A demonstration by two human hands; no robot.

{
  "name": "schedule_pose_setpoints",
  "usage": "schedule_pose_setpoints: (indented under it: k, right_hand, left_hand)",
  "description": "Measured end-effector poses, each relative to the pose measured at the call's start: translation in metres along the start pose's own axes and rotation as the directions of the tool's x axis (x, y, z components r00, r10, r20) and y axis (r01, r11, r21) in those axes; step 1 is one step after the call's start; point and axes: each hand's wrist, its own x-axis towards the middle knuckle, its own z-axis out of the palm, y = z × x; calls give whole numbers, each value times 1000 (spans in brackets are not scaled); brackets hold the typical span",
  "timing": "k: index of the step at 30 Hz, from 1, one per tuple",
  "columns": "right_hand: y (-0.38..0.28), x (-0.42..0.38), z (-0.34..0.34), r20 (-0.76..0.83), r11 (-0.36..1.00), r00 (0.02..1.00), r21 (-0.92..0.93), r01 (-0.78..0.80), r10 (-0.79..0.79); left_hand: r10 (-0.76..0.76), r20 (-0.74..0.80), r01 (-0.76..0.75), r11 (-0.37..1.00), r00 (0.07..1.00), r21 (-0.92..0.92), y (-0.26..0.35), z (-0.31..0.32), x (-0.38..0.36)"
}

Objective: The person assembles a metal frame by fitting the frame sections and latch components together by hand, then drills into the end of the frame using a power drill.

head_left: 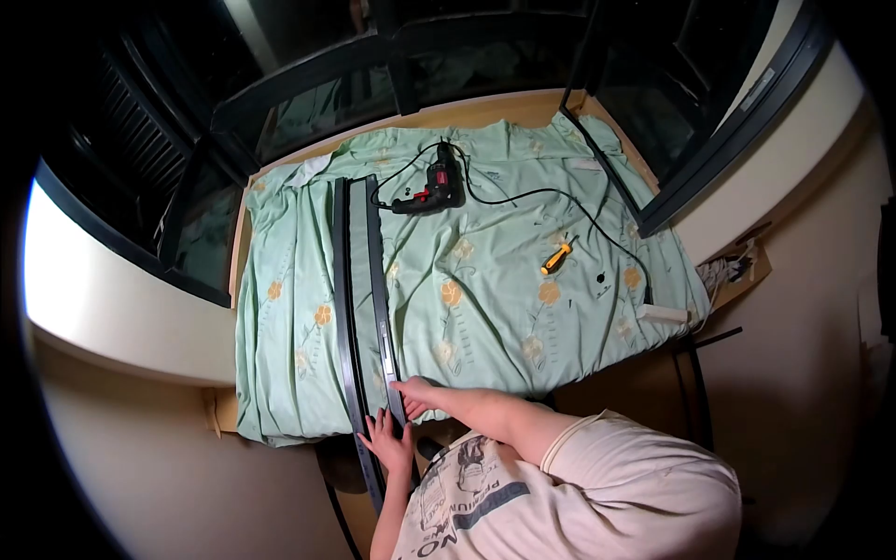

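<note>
Here, on the pale green flowered cloth (504, 308), we have a long dark metal rail (345, 308) at left, its near end overhanging the edge. Our left hand (388, 446) lies with fingers spread, gripping nothing, seemingly steadying the pair. Beside it runs a second dark rail (379, 271); our right hand (416, 397) touches it, fingers bent, though we cannot tell whether they grip. The black-and-red corded drill (437, 185) and yellow-and-black screwdriver (557, 259) lie farther right, probably to leave working room.
</note>
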Motion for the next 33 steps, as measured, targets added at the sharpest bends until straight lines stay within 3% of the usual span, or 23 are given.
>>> schedule_pose_setpoints:
  k: [17, 23, 29, 31, 33]
  right_hand:
    - [5, 7, -4, 50, 997, 998, -55, 46, -44]
    - [4, 2, -4, 90, 999, 995, 21, 46, -47]
    - [3, -3, 1, -30, 995, 995, -23, 93, -94]
    - [1, -5, 1, 15, 997, 997, -5, 73, -73]
    - [1, -3, 0, 21, 997, 997, 20, 72, -72]
  left_hand:
    - [-6, 22, 6, 1000, 1000, 1, 5, -5, 0]
    - [21, 24, -21, 1000, 999, 16, 4, -6, -2]
    - [26, -18, -27, 1000, 999, -10, -5, 5, -4]
    - [40, -47, -40, 999, 998, -10, -1, 2, -5]
    - [81, 26, -83, 993, 996, 86, 2, -4, -4]
